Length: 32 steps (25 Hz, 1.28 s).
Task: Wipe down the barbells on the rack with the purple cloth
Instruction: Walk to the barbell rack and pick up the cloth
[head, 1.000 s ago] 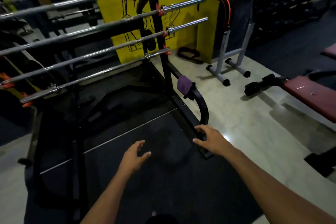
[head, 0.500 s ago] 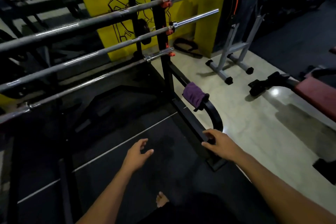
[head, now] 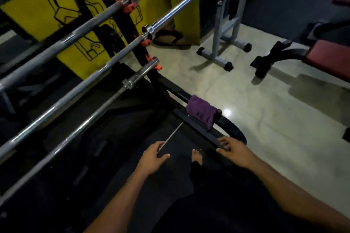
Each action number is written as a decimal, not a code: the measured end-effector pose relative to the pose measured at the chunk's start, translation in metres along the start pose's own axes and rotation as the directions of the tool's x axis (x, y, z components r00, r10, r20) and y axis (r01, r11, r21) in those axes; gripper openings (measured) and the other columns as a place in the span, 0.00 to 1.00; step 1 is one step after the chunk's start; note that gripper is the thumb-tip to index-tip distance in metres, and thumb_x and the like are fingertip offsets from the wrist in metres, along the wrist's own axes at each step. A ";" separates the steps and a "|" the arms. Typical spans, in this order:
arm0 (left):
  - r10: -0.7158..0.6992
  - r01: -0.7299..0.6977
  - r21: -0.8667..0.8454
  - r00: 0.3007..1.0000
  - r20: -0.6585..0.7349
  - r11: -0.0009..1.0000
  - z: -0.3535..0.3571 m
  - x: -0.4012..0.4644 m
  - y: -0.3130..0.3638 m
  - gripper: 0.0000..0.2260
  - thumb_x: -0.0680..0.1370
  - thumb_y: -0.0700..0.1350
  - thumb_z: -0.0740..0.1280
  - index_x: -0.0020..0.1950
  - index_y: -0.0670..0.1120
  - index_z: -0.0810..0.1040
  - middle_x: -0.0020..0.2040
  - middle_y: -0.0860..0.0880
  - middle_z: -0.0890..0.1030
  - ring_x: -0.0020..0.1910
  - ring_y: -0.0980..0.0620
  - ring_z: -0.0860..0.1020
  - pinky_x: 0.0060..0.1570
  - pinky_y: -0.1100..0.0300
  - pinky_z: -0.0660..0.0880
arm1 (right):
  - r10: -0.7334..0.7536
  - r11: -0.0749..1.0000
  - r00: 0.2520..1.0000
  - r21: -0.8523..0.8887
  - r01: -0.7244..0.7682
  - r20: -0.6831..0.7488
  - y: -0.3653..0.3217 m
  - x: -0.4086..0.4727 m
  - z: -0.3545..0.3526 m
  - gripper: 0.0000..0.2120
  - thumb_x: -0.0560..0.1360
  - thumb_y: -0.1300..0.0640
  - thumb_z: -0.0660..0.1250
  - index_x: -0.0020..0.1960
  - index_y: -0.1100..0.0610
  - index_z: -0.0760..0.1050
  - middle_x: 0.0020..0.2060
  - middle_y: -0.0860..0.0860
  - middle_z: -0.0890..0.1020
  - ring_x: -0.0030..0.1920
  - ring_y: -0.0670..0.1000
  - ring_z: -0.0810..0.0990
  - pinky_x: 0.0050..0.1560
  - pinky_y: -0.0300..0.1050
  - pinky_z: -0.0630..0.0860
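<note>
Right hand (head: 233, 150) reaching low, fingers loosely spread, fingertips at the black rack base rail (head: 204, 131), gripping nothing. Left hand (head: 153, 157) hanging open over the dark mat, empty. Purple cloth (head: 201, 112) draped over the rail just beyond the right hand. Barbells (head: 79, 89) racked in tiers, upper left.
</note>
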<state>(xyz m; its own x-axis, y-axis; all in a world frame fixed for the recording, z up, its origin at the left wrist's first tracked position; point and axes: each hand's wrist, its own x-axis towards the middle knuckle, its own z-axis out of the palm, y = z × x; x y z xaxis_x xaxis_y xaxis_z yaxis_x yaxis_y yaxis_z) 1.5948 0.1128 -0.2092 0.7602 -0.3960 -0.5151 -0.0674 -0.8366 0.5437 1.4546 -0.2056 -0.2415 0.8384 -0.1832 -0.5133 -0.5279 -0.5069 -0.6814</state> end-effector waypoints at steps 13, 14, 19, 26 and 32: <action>0.073 -0.214 0.463 0.950 0.304 0.860 -0.067 0.278 0.076 0.36 0.76 0.55 0.70 0.79 0.48 0.59 0.77 0.43 0.63 0.74 0.42 0.65 0.71 0.47 0.66 | 0.041 0.986 0.994 -0.164 -0.023 0.104 -0.041 0.223 -0.032 0.20 0.76 0.45 0.69 0.65 0.51 0.72 0.59 0.53 0.76 0.61 0.56 0.76 0.61 0.52 0.75; 0.067 -0.222 0.484 0.946 0.316 0.846 -0.059 0.294 0.081 0.37 0.77 0.56 0.70 0.80 0.48 0.57 0.79 0.44 0.58 0.76 0.42 0.62 0.72 0.46 0.65 | 0.069 0.977 0.993 -0.209 -0.048 0.091 -0.041 0.227 -0.033 0.23 0.76 0.46 0.69 0.68 0.52 0.70 0.61 0.55 0.75 0.62 0.58 0.75 0.62 0.54 0.74; 0.043 -0.231 0.553 0.942 0.332 0.801 -0.028 0.370 0.080 0.40 0.79 0.54 0.66 0.82 0.48 0.45 0.82 0.45 0.40 0.80 0.42 0.48 0.76 0.44 0.57 | 0.161 0.893 0.987 -0.428 -0.139 0.016 -0.033 0.251 -0.024 0.37 0.77 0.44 0.68 0.79 0.54 0.57 0.73 0.59 0.65 0.70 0.63 0.67 0.67 0.59 0.71; 0.034 -0.308 0.566 0.897 0.441 0.764 -0.019 0.401 0.041 0.47 0.78 0.56 0.68 0.80 0.50 0.33 0.76 0.51 0.25 0.78 0.44 0.58 0.74 0.36 0.55 | 0.256 0.849 0.966 -0.486 -0.207 0.035 -0.019 0.305 -0.010 0.42 0.79 0.48 0.64 0.82 0.44 0.39 0.78 0.60 0.56 0.70 0.65 0.67 0.66 0.62 0.70; -0.005 -0.290 0.469 0.846 0.533 0.834 -0.042 0.411 0.051 0.43 0.77 0.55 0.70 0.82 0.51 0.44 0.79 0.53 0.31 0.77 0.44 0.62 0.75 0.42 0.60 | 0.154 0.891 0.986 -0.424 -0.165 -0.060 -0.033 0.317 -0.039 0.10 0.80 0.54 0.62 0.59 0.53 0.77 0.54 0.56 0.80 0.53 0.60 0.82 0.50 0.54 0.79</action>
<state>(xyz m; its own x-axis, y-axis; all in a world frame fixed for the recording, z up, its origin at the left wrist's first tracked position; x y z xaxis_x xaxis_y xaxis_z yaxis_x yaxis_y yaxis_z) 1.9310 -0.0764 -0.3654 0.2990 -0.5327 -0.7917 -0.5798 -0.7604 0.2927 1.7429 -0.2794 -0.3616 0.7539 -0.3092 -0.5797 -0.5509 -0.7782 -0.3015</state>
